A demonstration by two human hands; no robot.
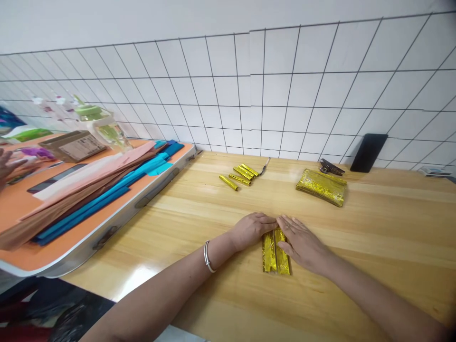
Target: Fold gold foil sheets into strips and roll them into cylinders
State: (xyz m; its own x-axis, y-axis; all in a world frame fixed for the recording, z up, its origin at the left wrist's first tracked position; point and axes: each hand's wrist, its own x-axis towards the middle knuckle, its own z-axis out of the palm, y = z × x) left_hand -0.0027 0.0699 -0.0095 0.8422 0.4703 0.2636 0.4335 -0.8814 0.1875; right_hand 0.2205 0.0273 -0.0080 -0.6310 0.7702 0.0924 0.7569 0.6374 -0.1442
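Observation:
On the wooden table (199,223) in front of me lies a shiny gold foil sheet (270,259), its two long sides folded in so that they meet at a narrow gap down the middle. My left hand (251,231) rests on the upper left part of the foil, fingers stretched out. The fingers of my right hand (302,244) lie flat over its upper right part, the thumb reaching across the right fold. Both hands touch the foil and nearly meet at its far end, which they hide.
Several rolled gold foil tubes (228,183) lie farther back beside a pen (265,166). To the right sit a stack of gold foil sheets (320,186), a black clip (331,167) and a leaning phone (368,153). An orange-topped table (85,228) at left bears coloured paper strips; another person's hand (7,164) shows there.

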